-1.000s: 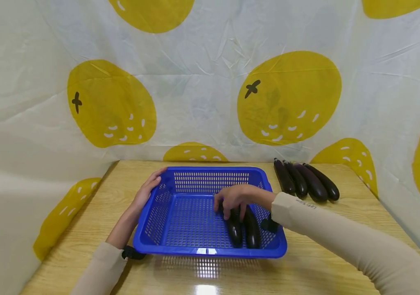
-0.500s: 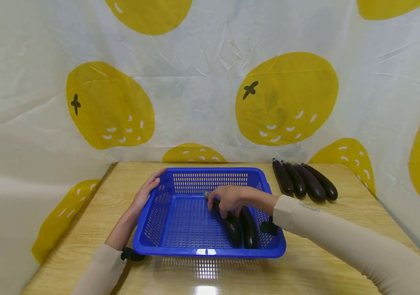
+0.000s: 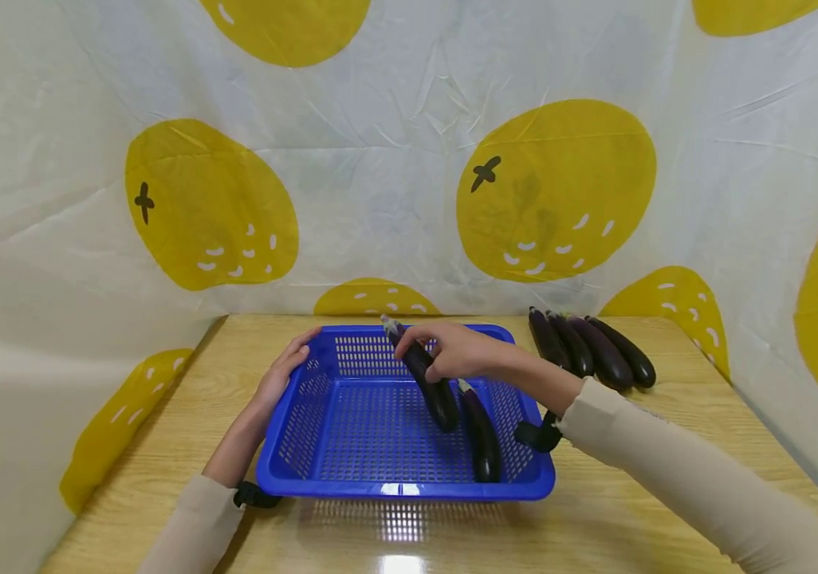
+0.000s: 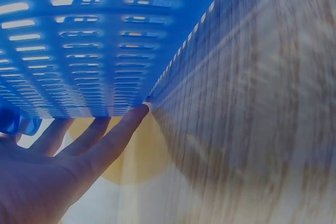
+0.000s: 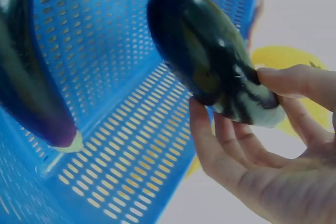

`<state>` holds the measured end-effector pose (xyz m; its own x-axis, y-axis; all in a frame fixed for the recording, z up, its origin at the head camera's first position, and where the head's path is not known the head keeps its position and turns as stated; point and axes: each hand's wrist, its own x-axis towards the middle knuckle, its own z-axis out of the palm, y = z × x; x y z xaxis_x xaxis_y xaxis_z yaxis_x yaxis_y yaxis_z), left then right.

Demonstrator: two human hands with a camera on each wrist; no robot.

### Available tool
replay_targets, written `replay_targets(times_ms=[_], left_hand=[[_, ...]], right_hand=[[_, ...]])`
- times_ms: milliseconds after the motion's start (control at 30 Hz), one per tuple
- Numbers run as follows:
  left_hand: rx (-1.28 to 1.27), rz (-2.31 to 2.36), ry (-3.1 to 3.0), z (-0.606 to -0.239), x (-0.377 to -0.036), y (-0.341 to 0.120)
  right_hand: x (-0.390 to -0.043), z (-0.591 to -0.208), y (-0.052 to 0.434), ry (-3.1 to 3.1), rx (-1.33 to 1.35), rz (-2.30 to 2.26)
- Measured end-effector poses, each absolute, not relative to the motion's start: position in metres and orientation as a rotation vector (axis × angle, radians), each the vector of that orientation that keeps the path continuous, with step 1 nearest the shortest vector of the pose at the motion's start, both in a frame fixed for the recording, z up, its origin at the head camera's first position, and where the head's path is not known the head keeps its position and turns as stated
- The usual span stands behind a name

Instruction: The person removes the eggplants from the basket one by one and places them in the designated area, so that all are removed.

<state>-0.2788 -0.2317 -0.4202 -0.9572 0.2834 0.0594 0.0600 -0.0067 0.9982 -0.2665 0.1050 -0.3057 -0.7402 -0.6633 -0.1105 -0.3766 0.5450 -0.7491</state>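
Note:
A blue slotted basket (image 3: 287, 434) stands on the wooden table. My right hand (image 3: 429, 360) pinches the stem end of a dark purple eggplant (image 3: 432, 389) and holds it tilted above the basket floor, blunt end down. In the right wrist view the same eggplant (image 5: 202, 56) sits between thumb and fingers (image 5: 212, 145) over the basket (image 5: 131, 129). A second eggplant (image 3: 481, 434) lies along the basket's right side, also visible as the second eggplant (image 5: 23, 82). My left hand (image 3: 287, 368) rests with straight fingers (image 4: 113, 140) against the basket's left outer wall (image 4: 79, 51).
Several more eggplants (image 3: 591, 351) lie side by side on the table (image 3: 667, 430) at the back right. A white cloth with yellow fruit prints (image 3: 552, 191) closes in the table at the back and both sides.
My right hand has lifted one eggplant off the basket floor, up and toward the back. The other eggplant stays lying in the basket. The left hand has not moved.

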Motion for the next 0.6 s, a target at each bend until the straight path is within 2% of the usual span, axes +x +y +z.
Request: replay_targets(times_ms=[367, 600], left_hand=[[0.399, 2.099, 2.09, -0.421, -0.28, -0.232], [0.398, 2.1, 2.087, -0.422, -0.281, -0.231]], right_hand=[[-0.267, -0.302, 0.134, 2.456, -1.116, -1.28], [-0.267, -0.304, 0.158, 2.421, -1.119, -1.454]])
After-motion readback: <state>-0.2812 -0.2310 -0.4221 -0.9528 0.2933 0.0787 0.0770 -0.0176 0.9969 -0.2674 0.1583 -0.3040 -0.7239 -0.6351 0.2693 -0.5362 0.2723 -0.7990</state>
